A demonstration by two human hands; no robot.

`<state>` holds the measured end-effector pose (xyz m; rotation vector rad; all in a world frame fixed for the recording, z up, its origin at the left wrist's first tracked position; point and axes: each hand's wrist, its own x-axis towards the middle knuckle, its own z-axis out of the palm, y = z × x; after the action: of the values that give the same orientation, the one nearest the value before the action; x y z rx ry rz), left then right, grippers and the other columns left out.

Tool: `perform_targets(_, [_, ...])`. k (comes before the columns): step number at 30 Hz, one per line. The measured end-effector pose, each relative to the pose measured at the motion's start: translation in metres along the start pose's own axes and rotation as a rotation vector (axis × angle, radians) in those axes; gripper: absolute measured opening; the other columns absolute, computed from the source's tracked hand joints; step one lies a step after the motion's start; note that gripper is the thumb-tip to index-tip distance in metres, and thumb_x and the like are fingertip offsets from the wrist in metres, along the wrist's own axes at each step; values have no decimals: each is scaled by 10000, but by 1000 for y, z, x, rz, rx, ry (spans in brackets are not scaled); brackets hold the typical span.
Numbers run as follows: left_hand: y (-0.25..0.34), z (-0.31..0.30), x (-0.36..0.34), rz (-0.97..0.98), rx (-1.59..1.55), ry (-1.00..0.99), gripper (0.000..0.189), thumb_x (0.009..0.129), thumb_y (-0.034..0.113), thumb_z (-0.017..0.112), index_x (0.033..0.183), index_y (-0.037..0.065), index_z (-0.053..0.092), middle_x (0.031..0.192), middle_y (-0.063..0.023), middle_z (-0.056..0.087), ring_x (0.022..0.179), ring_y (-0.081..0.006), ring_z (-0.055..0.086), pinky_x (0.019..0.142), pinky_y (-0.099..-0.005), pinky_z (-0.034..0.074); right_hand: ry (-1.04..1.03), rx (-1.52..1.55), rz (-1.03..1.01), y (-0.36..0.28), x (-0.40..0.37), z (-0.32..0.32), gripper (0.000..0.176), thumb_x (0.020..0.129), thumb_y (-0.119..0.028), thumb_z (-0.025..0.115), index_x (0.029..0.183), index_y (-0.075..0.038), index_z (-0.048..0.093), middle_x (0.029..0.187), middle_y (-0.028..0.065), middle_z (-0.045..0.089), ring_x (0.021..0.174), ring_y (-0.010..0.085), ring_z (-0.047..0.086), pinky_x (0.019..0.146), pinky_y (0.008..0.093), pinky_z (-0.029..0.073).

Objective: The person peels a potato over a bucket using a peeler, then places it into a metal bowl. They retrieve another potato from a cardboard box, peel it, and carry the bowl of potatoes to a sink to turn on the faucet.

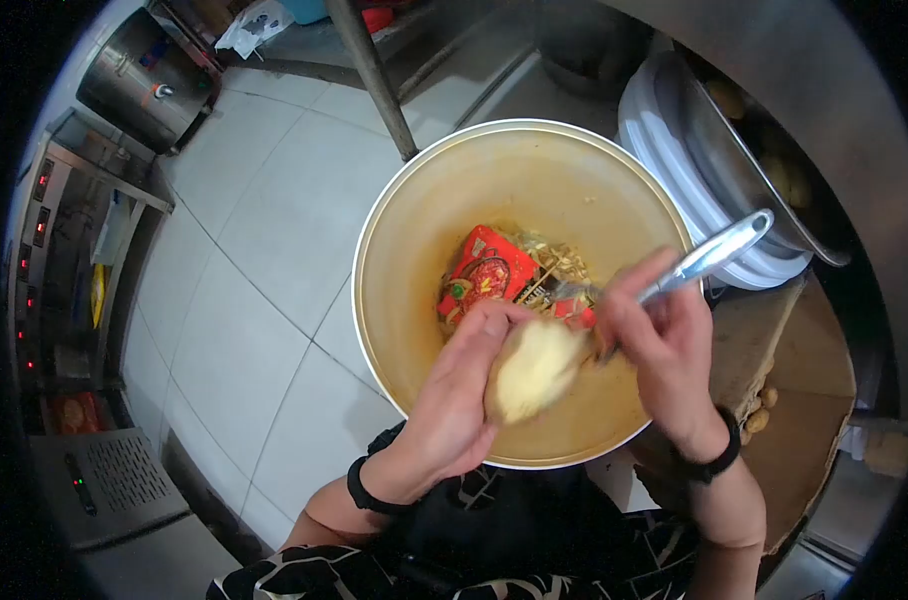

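Observation:
My left hand (452, 405) is closed around a potato (539, 374) whose upper side shows pale yellow, peeled flesh, blurred by motion. My right hand (664, 350) grips a peeler (719, 248) by its shiny metal handle, which sticks out up and to the right. The peeler's head is smeared and partly hidden beside the potato's right end. Both hands are above a round bin (399, 240) with a yellowish inner wall. At its bottom lie a red printed packet (489, 262) and brownish peelings (566, 262). Black bands circle both wrists.
On the right, a cardboard box (814, 430) holds several small potatoes (759, 415). Above it, a metal basin (749, 150) leans by white round plastic rims (664, 150). A metal table leg (369, 75) stands behind the bin. Leftward are a tiled floor (244, 290) and a steel urn (144, 85).

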<state>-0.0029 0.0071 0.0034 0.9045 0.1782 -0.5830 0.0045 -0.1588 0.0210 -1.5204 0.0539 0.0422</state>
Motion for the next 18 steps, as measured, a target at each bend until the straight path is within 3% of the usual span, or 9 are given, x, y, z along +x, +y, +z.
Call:
perform_targets(2, [3,2,-3,-112,-72,-125,266,904,304,273,1010,100,406,963,-46,520,825,-132,545,578,-276,484,-92,-152,84,24,6,-19,54,795,-42,498,825,-46,453,681,12,487,614,76,466,545,208,388])
perform_targets(4, [4,-1,2,-135,-160,-104,271,904,309,265,1011,105,408,972,-44,521,834,-134,546,566,-277,485,-200,-303,181,28,8,-22,44,792,-47,499,812,-47,459,668,14,490,603,78,459,539,219,384])
perform_targets(7, [5,-4,1,-173,-289,-86,307,893,350,285,1050,124,421,998,-31,523,865,-136,541,605,-293,482,120,-883,-112,11,6,-15,43,790,-41,505,799,-37,463,657,19,490,595,84,469,528,227,388])
perform_targets(8, [7,-2,2,-216,-314,-33,346,884,371,298,1085,116,417,1011,-48,524,882,-170,540,629,-298,479,142,-400,-138,9,7,-11,47,790,-31,509,798,-34,463,703,26,502,620,93,496,531,221,397])
perform_targets(9, [7,-1,2,-260,-340,21,389,876,392,311,1121,107,413,1025,-65,526,899,-205,540,653,-303,477,139,-402,-138,4,4,-6,47,790,-31,509,798,-34,463,703,26,502,620,93,496,531,221,397])
perform_targets(11, [2,-3,5,-229,-355,8,388,876,388,315,1129,112,417,1039,-64,523,922,-197,531,702,-301,461,37,104,-132,-7,-7,6,64,789,-45,529,791,-35,466,739,28,498,628,90,497,520,209,386])
perform_targets(12, [0,-4,5,-200,-367,-6,387,875,383,318,1137,117,421,1053,-63,520,945,-188,522,751,-299,446,-86,206,-98,-7,-14,12,95,771,-32,549,812,-39,464,752,28,493,631,89,489,533,199,390])
perform_targets(16, [3,1,3,-220,-292,-13,377,876,372,323,1132,113,419,1055,-59,516,935,-166,519,783,-290,430,-330,-130,-188,0,-20,20,157,735,30,535,806,-39,413,704,57,498,621,109,490,553,216,403])
perform_targets(18, [-1,1,4,-136,-270,-24,378,875,371,322,1131,107,410,1057,-55,512,913,-164,527,761,-297,444,-209,-6,-118,-2,-20,19,143,745,20,530,807,-37,415,713,50,498,635,105,490,565,214,403])
